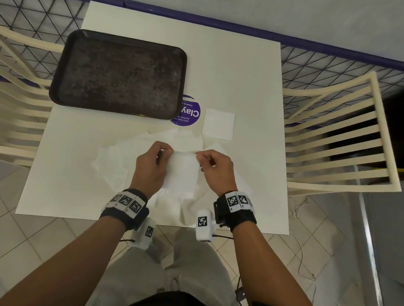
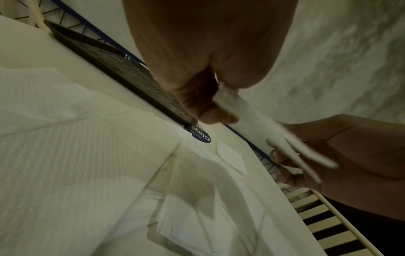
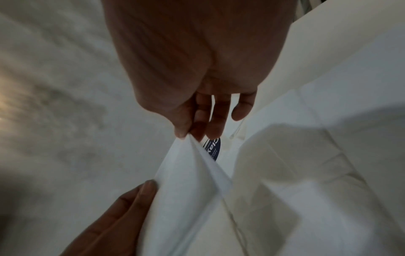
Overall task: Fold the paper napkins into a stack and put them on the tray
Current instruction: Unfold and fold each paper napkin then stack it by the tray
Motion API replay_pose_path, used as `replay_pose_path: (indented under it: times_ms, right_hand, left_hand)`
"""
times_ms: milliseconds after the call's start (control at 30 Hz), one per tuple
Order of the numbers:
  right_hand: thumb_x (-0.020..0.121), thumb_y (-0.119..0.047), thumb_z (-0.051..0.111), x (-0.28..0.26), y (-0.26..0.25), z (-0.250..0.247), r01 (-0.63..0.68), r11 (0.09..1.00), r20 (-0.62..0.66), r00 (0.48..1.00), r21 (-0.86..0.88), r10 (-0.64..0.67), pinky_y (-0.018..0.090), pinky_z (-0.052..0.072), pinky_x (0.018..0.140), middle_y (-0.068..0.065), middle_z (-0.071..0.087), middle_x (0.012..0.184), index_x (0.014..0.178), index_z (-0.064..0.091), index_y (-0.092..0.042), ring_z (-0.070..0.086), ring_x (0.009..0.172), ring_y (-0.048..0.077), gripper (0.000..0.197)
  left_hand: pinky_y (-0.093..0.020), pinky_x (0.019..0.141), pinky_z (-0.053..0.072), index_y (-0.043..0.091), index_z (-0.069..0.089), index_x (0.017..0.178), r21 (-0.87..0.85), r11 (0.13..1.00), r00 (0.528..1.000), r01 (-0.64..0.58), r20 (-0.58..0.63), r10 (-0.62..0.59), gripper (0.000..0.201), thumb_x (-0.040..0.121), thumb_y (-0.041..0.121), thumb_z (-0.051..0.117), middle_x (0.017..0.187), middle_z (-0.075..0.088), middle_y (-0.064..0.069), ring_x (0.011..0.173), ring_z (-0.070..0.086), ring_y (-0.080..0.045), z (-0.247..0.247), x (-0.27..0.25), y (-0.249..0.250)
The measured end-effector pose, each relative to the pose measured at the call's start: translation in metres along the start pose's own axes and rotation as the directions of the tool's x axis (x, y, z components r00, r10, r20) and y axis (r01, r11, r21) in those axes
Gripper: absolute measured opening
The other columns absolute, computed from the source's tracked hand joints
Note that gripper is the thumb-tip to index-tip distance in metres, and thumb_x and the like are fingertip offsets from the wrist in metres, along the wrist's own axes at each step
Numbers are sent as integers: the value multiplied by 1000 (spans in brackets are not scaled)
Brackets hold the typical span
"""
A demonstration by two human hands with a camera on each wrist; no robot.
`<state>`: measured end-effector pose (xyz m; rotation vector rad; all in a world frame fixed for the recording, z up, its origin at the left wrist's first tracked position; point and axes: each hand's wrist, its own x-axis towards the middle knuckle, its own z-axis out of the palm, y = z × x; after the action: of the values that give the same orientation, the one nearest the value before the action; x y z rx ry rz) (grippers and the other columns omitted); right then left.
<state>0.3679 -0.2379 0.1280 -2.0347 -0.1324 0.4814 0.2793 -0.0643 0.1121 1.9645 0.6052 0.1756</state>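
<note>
Awaiting napkins (image 1: 183, 171): bare dark tray (image 1: 120, 74)

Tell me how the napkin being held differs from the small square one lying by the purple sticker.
The held napkin is lifted off the table, pinched at its top corners by the left hand and right hand; the square napkin lies flat, untouched. The held napkin looks larger and half-folded, its layers gaping; the square napkin is folded compact. Both are white paper.

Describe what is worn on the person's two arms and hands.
Both forearms are bare, with no sleeves or gloves. Each wrist carries a black strap topped by white blocks printed with black-and-white square codes. A small white camera box with its own code hangs under each wrist, and thin dark cables trail from them. The left hand and right hand are bare.
</note>
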Motion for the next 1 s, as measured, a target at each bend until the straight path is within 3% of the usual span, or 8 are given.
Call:
replay_pose_path:
  times_ms: [133, 300, 400, 533, 700, 767, 867, 1000]
  right_hand:
    - [95, -23, 67, -3, 0, 6, -46, 995, -12, 999, 90, 47, 35, 59, 78, -2, 71, 77, 94, 75, -24, 63, 66, 10, 8]
    - [90, -33, 72, -10, 1, 12, -142, 988, 68, 988, 64, 138, 13, 45, 63, -6, 66, 72, 96, 64, -23, 59, 62, 5, 14]
    - [88, -24, 71, -10, 5, 14, -137, 990, 123, 983, 11, 135, 21, 48, 63, -4, 63, 66, 77, 60, -23, 57, 59, 10, 15]
    - [85, -25, 68, 11, 9, 8, -157, 987, 107, 982, -24, 158, 39, 58, 75, 4, 71, 77, 82, 66, -16, 64, 69, 19, 10]
    - [87, -29, 67, 69, 19, -13, -186, 980, -53, 982, -69, 183, 40, 57, 79, -2, 65, 76, 74, 58, -26, 62, 74, 21, 15]
    - [91, -26, 66, 94, 22, -24, -213, 970, -100, 974, -113, 202, 31, 49, 77, 1, 66, 82, 85, 65, -20, 63, 82, 24, 9]
    - [95, -26, 64, 127, 28, -37, -281, 944, -133, 956, -175, 260, 22, 39, 80, 7, 71, 103, 109, 70, -9, 64, 100, 26, 23]
    - [96, -26, 64, 155, 32, -44, -320, 927, -160, 943, -196, 292, 17, 35, 84, 10, 71, 118, 123, 67, -8, 62, 114, 26, 32]
  left_hand:
    - [-15, 68, 43, 18, 63, 110, -14, 999, 999, 44, -21, -45, 13, 108, 24, 52, 98, 69, -1, 82, 61, -14, 5, 1, 0]
    - [-14, 71, 42, 13, 63, 113, -7, 998, 996, 63, -58, -63, 15, 108, 22, 53, 98, 68, 0, 85, 61, -18, 7, 6, 0]
    - [-18, 76, 43, 11, 63, 116, -5, 997, 994, 83, -68, -83, 17, 108, 22, 53, 101, 67, 1, 87, 62, -18, 9, 12, 3]
    - [-16, 65, 47, 16, 61, 125, -26, 991, 990, 130, -50, -131, 27, 110, 33, 48, 99, 67, 0, 83, 63, -19, 11, 19, 7]
    - [-19, 58, 50, 18, 62, 122, -27, 975, 973, 221, 82, -218, 29, 110, 37, 44, 87, 71, -4, 65, 67, -20, 14, 24, 4]
    - [-21, 61, 51, 17, 65, 118, -23, 970, 962, 241, 138, -235, 26, 110, 33, 47, 86, 72, -3, 66, 67, -20, 15, 24, -2]
    - [-27, 66, 54, 20, 68, 111, -2, 962, 946, 272, 183, -267, 20, 108, 28, 51, 84, 73, 1, 69, 68, -20, 17, 22, -11]
    - [-20, 64, 51, 21, 69, 108, 50, 957, 933, 287, 210, -291, 17, 107, 24, 52, 83, 74, 3, 70, 70, -19, 18, 18, -19]
